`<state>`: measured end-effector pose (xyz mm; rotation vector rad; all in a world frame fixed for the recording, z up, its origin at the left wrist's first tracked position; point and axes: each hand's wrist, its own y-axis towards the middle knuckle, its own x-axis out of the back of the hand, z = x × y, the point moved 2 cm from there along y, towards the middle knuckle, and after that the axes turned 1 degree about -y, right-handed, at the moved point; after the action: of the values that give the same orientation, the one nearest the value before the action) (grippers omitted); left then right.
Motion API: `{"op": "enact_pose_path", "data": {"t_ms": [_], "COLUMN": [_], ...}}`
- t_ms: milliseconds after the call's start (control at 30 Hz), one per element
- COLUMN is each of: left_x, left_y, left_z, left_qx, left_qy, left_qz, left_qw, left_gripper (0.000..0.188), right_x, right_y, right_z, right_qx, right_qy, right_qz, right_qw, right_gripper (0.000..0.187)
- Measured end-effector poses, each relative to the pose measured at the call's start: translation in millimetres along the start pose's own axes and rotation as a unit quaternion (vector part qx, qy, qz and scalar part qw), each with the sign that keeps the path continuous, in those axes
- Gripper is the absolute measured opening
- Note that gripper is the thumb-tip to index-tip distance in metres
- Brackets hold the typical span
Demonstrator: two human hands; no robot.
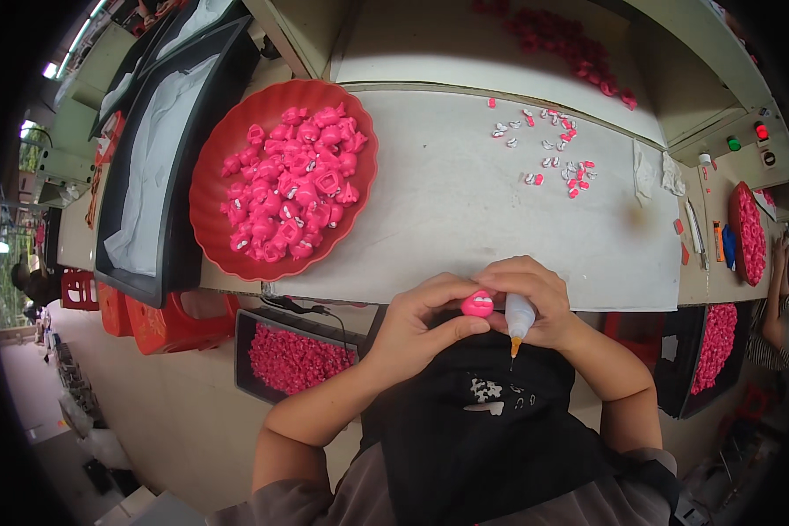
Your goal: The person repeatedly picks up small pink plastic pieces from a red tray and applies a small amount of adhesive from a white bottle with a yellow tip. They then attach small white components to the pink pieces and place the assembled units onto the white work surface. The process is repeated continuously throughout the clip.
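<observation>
Bright, soft light spreads right across the counter, while the cubby behind it sits in shade! Over at left, a tube lamp glares, straight edges bow toward black corners, and a brownish smudge blurs the counter's right.

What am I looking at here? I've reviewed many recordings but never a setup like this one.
There is no machine: these are a person's own bare hands. The single picture comes from a wide fisheye camera worn on the head, looking down, so straight edges bend toward the rim. The left hand holds a small pink figure piece; the right hand holds a pale bottle with a thin needle tip pointing downward in the picture. On the white tabletop, a red scalloped bowl full of pink pieces stands at left, and small pink and white parts lie scattered toward the far right.
</observation>
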<state>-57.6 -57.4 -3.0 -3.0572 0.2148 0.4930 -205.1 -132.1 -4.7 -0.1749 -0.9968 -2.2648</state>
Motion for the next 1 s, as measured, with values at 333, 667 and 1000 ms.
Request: {"op": "enact_pose_path", "data": {"t_ms": [333, 667, 1000], "left_x": [-13, -23, -35], "left_y": [5, 3, 21], "left_z": [0, 5, 0], "left_qx": [0.082, 0.141, 0.135], "left_qy": [-0.089, -0.165, -0.205], "left_qz": [-0.01, -0.008, -0.006], "left_qw": [0.993, 0.976, 0.97], "left_gripper": [0.021, 0.018, 0.023], "right_x": [13, 21, 27], "right_y": [-5, -10, -20], "right_z": [-2, 5, 8], "right_qx": [-0.001, 0.059, 0.06], "right_qy": [-0.01, -0.029, -0.116], "right_qz": [0.016, 0.032, -0.074], "right_qw": [1.0, 0.997, 0.989], "right_gripper": [0.038, 0.039, 0.038]}}
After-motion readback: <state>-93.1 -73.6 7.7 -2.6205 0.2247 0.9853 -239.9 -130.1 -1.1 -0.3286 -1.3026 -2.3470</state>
